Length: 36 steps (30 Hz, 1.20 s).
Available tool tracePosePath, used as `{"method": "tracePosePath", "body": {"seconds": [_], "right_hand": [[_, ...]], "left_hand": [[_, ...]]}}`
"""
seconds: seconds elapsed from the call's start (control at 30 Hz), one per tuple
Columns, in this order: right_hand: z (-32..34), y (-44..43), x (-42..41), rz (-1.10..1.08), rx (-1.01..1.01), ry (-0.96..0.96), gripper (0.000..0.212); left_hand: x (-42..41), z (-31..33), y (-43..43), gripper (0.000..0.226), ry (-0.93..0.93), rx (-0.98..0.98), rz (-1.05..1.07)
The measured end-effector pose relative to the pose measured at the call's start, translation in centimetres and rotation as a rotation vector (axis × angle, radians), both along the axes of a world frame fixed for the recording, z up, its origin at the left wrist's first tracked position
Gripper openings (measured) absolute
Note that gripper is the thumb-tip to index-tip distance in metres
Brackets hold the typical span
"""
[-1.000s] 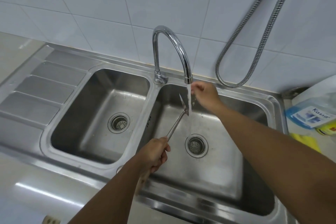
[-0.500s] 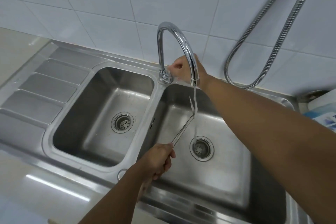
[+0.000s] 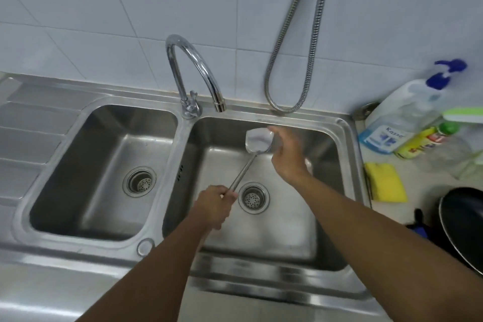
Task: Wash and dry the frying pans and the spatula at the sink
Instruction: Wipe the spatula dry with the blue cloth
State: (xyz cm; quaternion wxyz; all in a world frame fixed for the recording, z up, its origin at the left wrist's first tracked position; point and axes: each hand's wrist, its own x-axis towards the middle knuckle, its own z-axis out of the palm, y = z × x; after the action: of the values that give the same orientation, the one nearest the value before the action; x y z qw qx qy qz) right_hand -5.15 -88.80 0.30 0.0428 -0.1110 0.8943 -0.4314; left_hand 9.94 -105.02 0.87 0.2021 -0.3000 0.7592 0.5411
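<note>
The metal spatula [image 3: 254, 150] is held over the right basin of the double sink [image 3: 347, 138], its blade raised toward the back wall of the basin and its thin handle slanting down toward the drain [image 3: 253, 198]. The left hand [image 3: 215, 204] is wrapped in a fist around the handle's lower end, just left of the drain. The right hand [image 3: 286, 153] is blurred; its fingers look loosely spread, and they lie against the right edge of the blade, though a firm grip cannot be told. The faucet [image 3: 193, 70] arches above the divider, spout over the right basin, with no stream visible. On the worktop to the right lie a yellow sponge [image 3: 385, 181], a clear soap bottle with blue pump [image 3: 400, 115], and a black frying pan [image 3: 462, 225] at the picture's edge.
</note>
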Motion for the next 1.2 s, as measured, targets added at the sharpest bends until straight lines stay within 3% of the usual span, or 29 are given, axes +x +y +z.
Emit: {"method": "tracePosePath", "body": {"seconds": [0.13,0.27,0.37,0.47,0.53,0.6,0.7,0.77,0.9,0.97,1.2], "right_hand": [[-2.1,4.9,3.9,0.137,0.048,-0.281,0.045],[-1.3,10.1,7.4,0.101,0.249,-0.275,0.055],[-0.7,13.3,8.9,-0.064,0.285,-0.077,0.047],[-0.6,16.9,11.1,-0.311,0.440,0.225,0.045],[-0.5,19.2,13.2,-0.420,0.562,0.295,0.043],[-1.5,21.1,15.1,-0.500,0.700,0.233,0.048],[-3.1,23.7,17.9,-0.548,0.905,-0.171,0.077],[-4.4,24.7,19.2,-0.528,0.986,-0.271,0.085],[-5.0,23.7,20.0,-0.535,0.907,0.065,0.049],[-4.7,22.9,19.7,-0.555,0.803,0.141,0.031],[0.8,14.9,13.4,-0.498,0.261,0.348,0.030]], "left_hand": [[-0.9,0.1,2.6,0.037,-0.022,-0.092,-0.049],[-0.9,1.0,5.4,0.032,-0.039,-0.038,-0.070],[-0.5,1.6,7.2,0.029,-0.054,0.024,-0.091],[-0.1,1.9,8.7,0.030,-0.044,0.087,-0.093],[0.2,2.3,9.6,0.033,-0.045,0.159,-0.101],[0.4,2.7,10.4,0.032,-0.059,0.223,-0.085],[0.6,3.2,11.2,0.034,-0.076,0.177,-0.115],[0.8,3.3,11.6,0.036,-0.072,0.106,-0.153],[0.8,3.6,12.1,0.038,-0.057,0.034,-0.154],[0.9,3.7,12.1,0.037,-0.050,0.023,-0.156],[0.6,4.0,11.9,0.025,-0.053,0.085,-0.074]]}}
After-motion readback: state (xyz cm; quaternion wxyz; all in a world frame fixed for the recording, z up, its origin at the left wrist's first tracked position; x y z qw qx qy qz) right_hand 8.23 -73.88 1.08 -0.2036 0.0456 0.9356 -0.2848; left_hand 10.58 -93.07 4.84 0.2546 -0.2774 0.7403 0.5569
